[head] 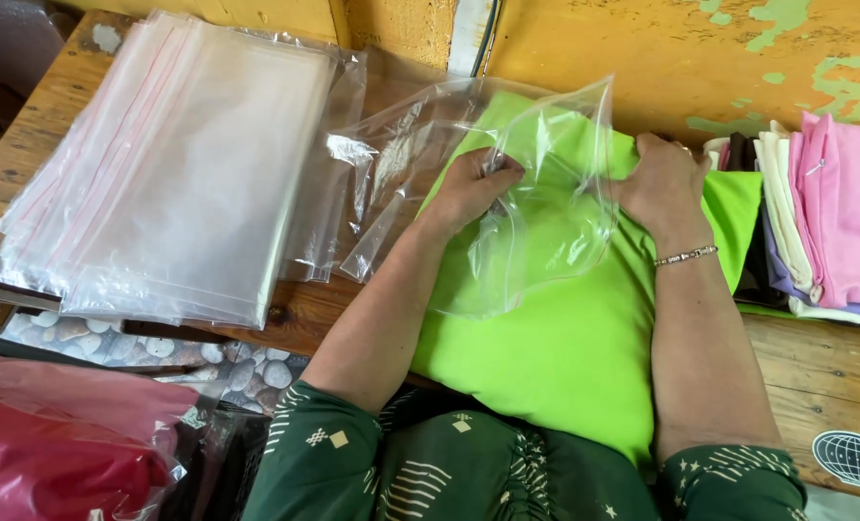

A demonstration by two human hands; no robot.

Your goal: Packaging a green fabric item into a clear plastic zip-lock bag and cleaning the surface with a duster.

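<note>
**A:** Head view is the only one I have. What do you make of the cloth?

**B:** I see a folded lime-green cloth (565, 347), plain and smooth, lying on the wooden table (835, 367) right in front of the person. Its long axis runs from the near edge by the body away towards the yellow wall (642, 58), leaning a little to the right as it goes. The far end sits inside a clear plastic bag (536, 212).

**A:** And the bag itself?

**B:** Thin, glossy, crumpled, its open mouth facing the person, its closed end towards the wall. It covers only the far part of the cloth; the near part lies bare.

**A:** Hands?

**B:** I read the left hand (473, 188) as clenched on the bag's edge, fingers pinching the film on top of the cloth. The right hand (664, 183) is curled over the cloth's far right corner, gripping it; a thin bracelet (686, 256) is on that wrist.

**A:** Anything around it?

**B:** A stack of flat clear bags (160, 174) lies on the left of the table, well apart from the cloth. To the right, just beside the green one, stands a pile of folded cloths (826, 222), pink on top. Lower left, I see red cloth in plastic (54, 444).
</note>
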